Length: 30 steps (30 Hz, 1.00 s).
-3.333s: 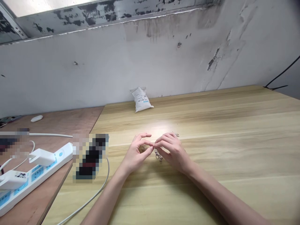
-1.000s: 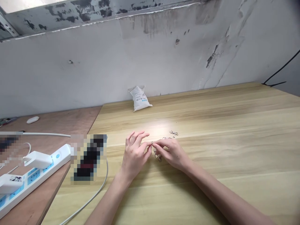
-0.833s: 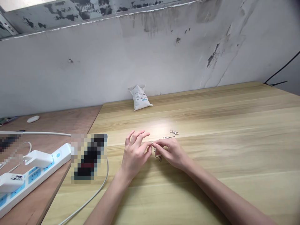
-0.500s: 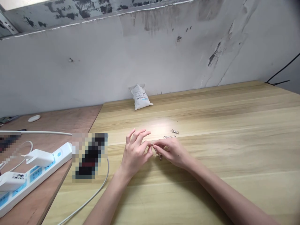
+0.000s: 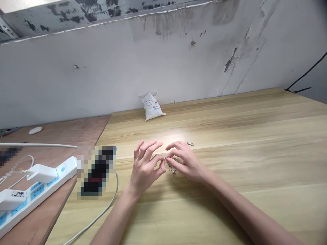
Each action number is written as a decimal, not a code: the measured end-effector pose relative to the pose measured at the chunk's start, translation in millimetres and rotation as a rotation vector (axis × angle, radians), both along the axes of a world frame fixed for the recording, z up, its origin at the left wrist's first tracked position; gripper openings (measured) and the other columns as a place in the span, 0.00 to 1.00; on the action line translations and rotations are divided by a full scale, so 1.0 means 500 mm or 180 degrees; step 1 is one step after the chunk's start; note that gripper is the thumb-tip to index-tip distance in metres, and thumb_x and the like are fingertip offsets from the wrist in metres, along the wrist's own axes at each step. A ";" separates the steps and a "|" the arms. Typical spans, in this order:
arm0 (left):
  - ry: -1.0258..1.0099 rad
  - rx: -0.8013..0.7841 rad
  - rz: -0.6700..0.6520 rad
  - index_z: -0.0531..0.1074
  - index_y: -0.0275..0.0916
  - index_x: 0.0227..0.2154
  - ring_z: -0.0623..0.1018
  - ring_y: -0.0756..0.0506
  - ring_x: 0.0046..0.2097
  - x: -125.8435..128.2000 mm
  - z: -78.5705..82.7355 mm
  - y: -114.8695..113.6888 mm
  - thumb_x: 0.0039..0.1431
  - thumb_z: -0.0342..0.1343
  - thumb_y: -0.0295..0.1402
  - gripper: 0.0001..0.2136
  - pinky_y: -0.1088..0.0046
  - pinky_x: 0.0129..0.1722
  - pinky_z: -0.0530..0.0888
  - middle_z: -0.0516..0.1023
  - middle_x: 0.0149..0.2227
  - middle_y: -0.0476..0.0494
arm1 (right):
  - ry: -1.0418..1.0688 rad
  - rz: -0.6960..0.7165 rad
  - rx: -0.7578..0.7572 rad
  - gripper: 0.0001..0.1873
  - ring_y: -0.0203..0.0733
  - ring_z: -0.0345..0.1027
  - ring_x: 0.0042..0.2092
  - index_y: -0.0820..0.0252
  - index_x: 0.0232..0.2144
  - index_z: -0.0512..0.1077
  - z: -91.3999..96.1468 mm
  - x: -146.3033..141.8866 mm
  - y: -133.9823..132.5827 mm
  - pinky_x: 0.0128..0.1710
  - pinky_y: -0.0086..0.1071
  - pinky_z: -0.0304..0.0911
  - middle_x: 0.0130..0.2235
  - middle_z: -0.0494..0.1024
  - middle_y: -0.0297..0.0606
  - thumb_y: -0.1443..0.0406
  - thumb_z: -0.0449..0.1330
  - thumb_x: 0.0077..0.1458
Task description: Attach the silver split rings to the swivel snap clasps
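My left hand [image 5: 146, 166] pinches a small silvery metal clasp [image 5: 165, 158] between thumb and index finger, with its other fingers raised and spread. Part of a thin ring [image 5: 155, 165] shows within the loop of those two fingers. From the other side, the thumb and index fingertip of my right hand [image 5: 187, 163] close on the same clasp; its remaining fingers are curved above. Several metal swivel clasps with rings [image 5: 173, 169] lie on the table below my right hand, partly covered by it. Beyond its knuckles lies another clasp [image 5: 189, 144].
A white printed packet [image 5: 153, 108] stands against the wall at the back of the wooden table [image 5: 242, 143]. To the left are a power strip [image 5: 43, 190] with chargers, a white cable [image 5: 99, 216], a blurred-out dark object [image 5: 97, 170] and a small white case [image 5: 35, 130].
My right hand's fingers have lifted and spread a little, showing more of the clasps underneath. Both hands keep their pinch at nearly the same spot. The view has shifted slightly.
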State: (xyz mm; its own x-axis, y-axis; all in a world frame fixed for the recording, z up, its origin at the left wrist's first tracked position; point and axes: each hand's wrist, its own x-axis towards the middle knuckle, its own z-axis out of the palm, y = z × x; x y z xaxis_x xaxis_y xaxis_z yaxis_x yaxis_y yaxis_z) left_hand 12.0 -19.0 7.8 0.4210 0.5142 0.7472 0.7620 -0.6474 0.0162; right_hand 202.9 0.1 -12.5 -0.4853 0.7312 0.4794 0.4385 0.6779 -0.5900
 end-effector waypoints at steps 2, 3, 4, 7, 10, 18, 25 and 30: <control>-0.0011 0.0029 -0.0002 0.72 0.43 0.28 0.75 0.41 0.54 0.000 -0.001 0.000 0.53 0.58 0.24 0.06 0.53 0.60 0.63 0.78 0.48 0.45 | -0.0024 -0.0001 0.0057 0.07 0.47 0.64 0.50 0.56 0.33 0.72 0.000 0.001 0.000 0.50 0.45 0.60 0.47 0.74 0.42 0.65 0.56 0.63; -0.0009 0.0033 -0.0001 0.72 0.43 0.28 0.75 0.41 0.54 0.000 -0.001 0.000 0.53 0.58 0.24 0.06 0.53 0.60 0.62 0.78 0.49 0.45 | -0.0024 -0.0004 0.0073 0.06 0.47 0.64 0.51 0.56 0.33 0.72 0.000 0.002 0.001 0.51 0.45 0.59 0.48 0.73 0.42 0.65 0.57 0.62; -0.0005 0.0033 0.0004 0.72 0.43 0.28 0.75 0.40 0.54 0.000 -0.001 0.000 0.53 0.58 0.24 0.06 0.52 0.61 0.62 0.78 0.49 0.45 | -0.0014 -0.0007 0.0083 0.05 0.47 0.64 0.51 0.56 0.33 0.73 -0.001 0.002 0.001 0.51 0.46 0.59 0.48 0.73 0.42 0.65 0.57 0.62; 0.0020 0.0015 0.0035 0.72 0.43 0.28 0.74 0.40 0.55 0.000 -0.003 0.002 0.53 0.58 0.24 0.05 0.52 0.61 0.62 0.78 0.49 0.44 | 0.0005 -0.0013 0.0101 0.05 0.48 0.64 0.51 0.56 0.32 0.72 -0.001 0.002 0.002 0.52 0.47 0.59 0.48 0.73 0.43 0.66 0.58 0.61; 0.0058 -0.0025 0.0029 0.72 0.43 0.28 0.73 0.40 0.56 0.001 -0.004 0.003 0.54 0.58 0.25 0.05 0.52 0.62 0.60 0.77 0.50 0.45 | -0.0043 -0.0028 0.0165 0.06 0.47 0.64 0.51 0.56 0.31 0.72 -0.003 0.000 0.000 0.51 0.46 0.59 0.48 0.74 0.43 0.65 0.58 0.61; 0.0082 -0.0469 0.0007 0.72 0.42 0.27 0.71 0.38 0.58 0.001 -0.013 0.003 0.55 0.57 0.27 0.04 0.50 0.62 0.59 0.76 0.52 0.43 | -0.0009 -0.0119 0.0434 0.05 0.46 0.66 0.47 0.56 0.32 0.71 -0.007 -0.011 -0.003 0.50 0.45 0.58 0.45 0.74 0.42 0.66 0.57 0.60; 0.0054 -0.0078 0.0029 0.72 0.43 0.28 0.73 0.40 0.56 0.002 -0.007 -0.001 0.54 0.58 0.25 0.04 0.51 0.63 0.59 0.77 0.51 0.45 | 0.0138 -0.0341 0.0411 0.05 0.45 0.66 0.45 0.56 0.30 0.70 0.001 -0.013 -0.008 0.51 0.45 0.56 0.41 0.75 0.40 0.67 0.57 0.59; 0.0155 0.0229 0.0032 0.72 0.43 0.30 0.75 0.42 0.54 0.001 -0.003 -0.003 0.54 0.58 0.25 0.05 0.53 0.62 0.61 0.78 0.50 0.45 | 0.0290 -0.0244 0.0104 0.07 0.45 0.66 0.44 0.56 0.29 0.70 0.005 -0.013 -0.008 0.49 0.44 0.57 0.39 0.75 0.39 0.66 0.57 0.59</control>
State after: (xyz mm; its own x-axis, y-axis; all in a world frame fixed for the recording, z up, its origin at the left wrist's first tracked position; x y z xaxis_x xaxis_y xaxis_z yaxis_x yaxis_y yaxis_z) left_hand 12.4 -20.5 6.5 0.4528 0.4643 0.7612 0.7673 -0.6378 -0.0673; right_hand 196.5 -3.7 -9.9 -0.3818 0.7479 0.5431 0.4354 0.6638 -0.6081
